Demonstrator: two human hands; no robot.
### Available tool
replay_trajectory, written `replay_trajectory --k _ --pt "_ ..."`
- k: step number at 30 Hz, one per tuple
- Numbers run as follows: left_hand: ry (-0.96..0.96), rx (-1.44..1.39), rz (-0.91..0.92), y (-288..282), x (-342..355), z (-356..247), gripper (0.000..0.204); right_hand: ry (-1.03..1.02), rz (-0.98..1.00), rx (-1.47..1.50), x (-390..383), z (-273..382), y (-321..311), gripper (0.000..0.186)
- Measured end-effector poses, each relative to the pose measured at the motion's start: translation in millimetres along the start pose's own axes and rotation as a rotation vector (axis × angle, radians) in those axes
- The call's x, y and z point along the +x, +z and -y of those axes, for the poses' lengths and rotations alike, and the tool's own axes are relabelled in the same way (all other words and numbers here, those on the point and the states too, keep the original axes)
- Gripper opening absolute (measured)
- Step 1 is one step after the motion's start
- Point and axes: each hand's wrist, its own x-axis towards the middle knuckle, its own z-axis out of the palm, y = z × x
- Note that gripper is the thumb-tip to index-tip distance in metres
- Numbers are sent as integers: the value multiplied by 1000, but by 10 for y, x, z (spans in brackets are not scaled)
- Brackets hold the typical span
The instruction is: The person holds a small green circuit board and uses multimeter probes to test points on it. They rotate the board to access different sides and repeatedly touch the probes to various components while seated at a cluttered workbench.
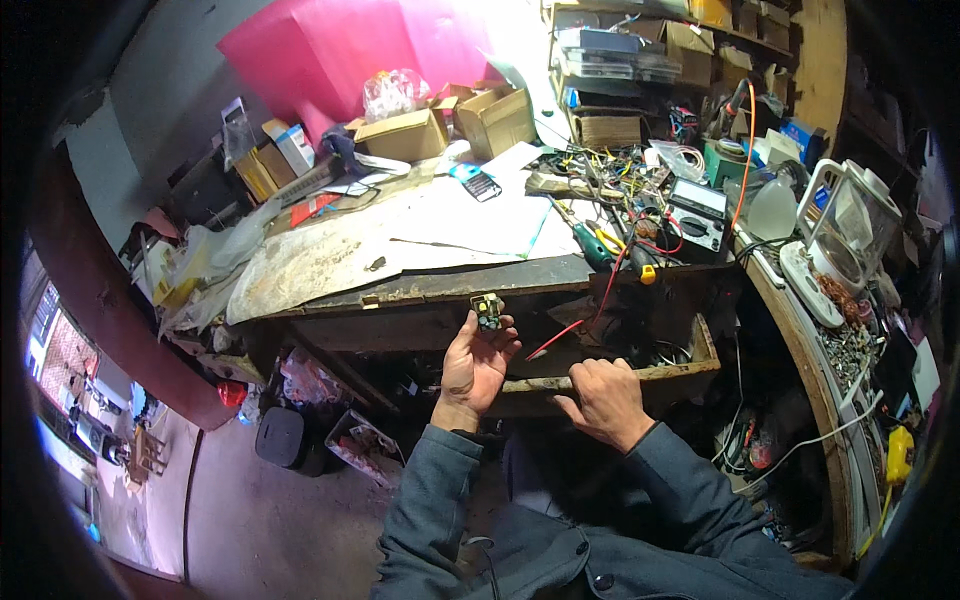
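Between the thumb and fingers of my left hand (474, 368) is a small circuit board (487, 311) with several tiny parts on it, raised in front of the bench edge. My right hand (608, 400) has its fingers curled over the front rim of an open wooden drawer (660, 373), thumb on the near side. Inside the drawer it is dark, and its contents hardly show. A red test lead (609, 290) with a probe tip hangs from the bench into the drawer, between my two hands.
On the bench (330, 268) lie paper sheets, pliers (597, 240), tangled wires (600, 170) and an analog multimeter (698, 215). Cardboard boxes (497, 120) stand at the back. A side shelf at right holds a clear jug (850, 225). On the floor at left is a black bin (281, 437).
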Motion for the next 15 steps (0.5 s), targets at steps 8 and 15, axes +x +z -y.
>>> replay_trajectory --k 8,15 --pt "51 -112 58 -52 19 25 40 83 15 408 354 -159 -166 27" --pt "78 7 125 -3 10 16 38 -99 -133 606 1229 -228 -104 10"
